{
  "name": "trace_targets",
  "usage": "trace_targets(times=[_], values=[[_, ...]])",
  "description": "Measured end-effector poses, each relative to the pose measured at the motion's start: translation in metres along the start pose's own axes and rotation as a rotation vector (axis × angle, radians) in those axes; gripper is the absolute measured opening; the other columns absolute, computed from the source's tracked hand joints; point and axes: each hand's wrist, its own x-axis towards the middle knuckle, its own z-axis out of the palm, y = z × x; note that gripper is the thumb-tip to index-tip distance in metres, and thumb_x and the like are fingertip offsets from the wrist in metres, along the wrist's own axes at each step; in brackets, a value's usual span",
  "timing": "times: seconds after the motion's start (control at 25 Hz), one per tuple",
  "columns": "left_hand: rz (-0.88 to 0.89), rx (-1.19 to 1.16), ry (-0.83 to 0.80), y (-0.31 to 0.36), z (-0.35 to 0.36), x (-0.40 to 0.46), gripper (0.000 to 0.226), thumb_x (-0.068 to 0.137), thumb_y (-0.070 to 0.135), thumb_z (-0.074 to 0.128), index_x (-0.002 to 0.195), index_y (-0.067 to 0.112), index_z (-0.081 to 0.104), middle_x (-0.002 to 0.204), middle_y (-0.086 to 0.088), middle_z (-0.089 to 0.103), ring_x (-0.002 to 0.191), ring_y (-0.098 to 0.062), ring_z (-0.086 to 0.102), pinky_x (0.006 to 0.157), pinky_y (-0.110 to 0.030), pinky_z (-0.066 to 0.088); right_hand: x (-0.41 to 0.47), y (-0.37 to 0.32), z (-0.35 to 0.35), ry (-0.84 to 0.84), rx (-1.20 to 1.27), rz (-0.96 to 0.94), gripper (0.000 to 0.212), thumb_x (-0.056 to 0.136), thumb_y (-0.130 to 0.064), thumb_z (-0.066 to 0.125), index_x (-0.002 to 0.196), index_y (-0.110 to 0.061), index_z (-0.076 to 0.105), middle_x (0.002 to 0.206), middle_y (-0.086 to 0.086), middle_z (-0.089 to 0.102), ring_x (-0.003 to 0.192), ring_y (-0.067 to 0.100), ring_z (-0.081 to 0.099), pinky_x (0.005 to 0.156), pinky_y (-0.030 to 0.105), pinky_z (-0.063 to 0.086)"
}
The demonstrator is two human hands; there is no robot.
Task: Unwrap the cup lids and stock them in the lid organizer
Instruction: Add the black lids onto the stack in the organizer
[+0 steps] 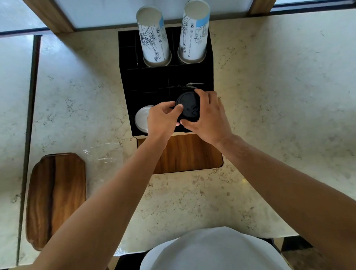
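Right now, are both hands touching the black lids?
Touching. The head view shows the left hand pinching the black lids with its thumb, and the right hand curled round their far and near edges.

I see both hands meeting at the centre of the frame over the black lid organizer (131, 82). My left hand (162, 119) and right hand (208, 115) grip the rim of a stack of black lids (189, 108) from either side. Just left of them, a white lid (141, 119) sits in the organizer's front-left compartment. Two paper cup stacks (153, 36) (193, 31) rise at the top centre. A wooden board (56, 197) lies on the marble counter (272, 91) at lower left.
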Motion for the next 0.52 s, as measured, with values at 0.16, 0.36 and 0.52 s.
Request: trace_targets(times=[0.16, 0.36, 0.52], values=[[0.012, 0.110, 0.021, -0.013, 0.001, 0.004, 0.034, 0.096, 0.036, 0.068, 0.123, 0.016, 0.071, 0.091, 0.015, 0.070, 0.069, 0.008, 0.068, 0.069, -0.023, 0.062, 0.001, 0.001, 0.005, -0.029, -0.028, -0.004, 0.091, 0.080, -0.050, 0.079, 0.151, -0.013, 0.037, 0.143, 0.013, 0.046, 0.130, 0.028, 0.048, 0.110, 0.040, 0.044], [0.034, 0.185, 0.027, -0.016, 0.001, 0.005, 0.032, 0.096, 0.033, 0.070, 0.122, 0.015, 0.071, 0.085, 0.020, 0.063, 0.066, 0.019, 0.061, 0.059, -0.007, 0.051, 0.000, 0.001, 0.009, -0.029, -0.039, 0.006, 0.087, 0.083, -0.048, 0.078, 0.150, -0.010, 0.038, 0.148, 0.013, 0.047, 0.135, 0.029, 0.045, 0.112, 0.039, 0.043], [0.080, 0.263, 0.036, -0.016, 0.002, 0.002, 0.031, 0.095, 0.035, 0.070, 0.120, 0.017, 0.071, 0.081, 0.025, 0.058, 0.074, 0.008, 0.060, 0.069, -0.010, 0.047, -0.004, 0.004, 0.012, -0.028, -0.035, 0.015, 0.088, 0.083, -0.047, 0.079, 0.150, -0.009, 0.037, 0.149, 0.012, 0.046, 0.137, 0.027, 0.044, 0.112, 0.037, 0.044]])
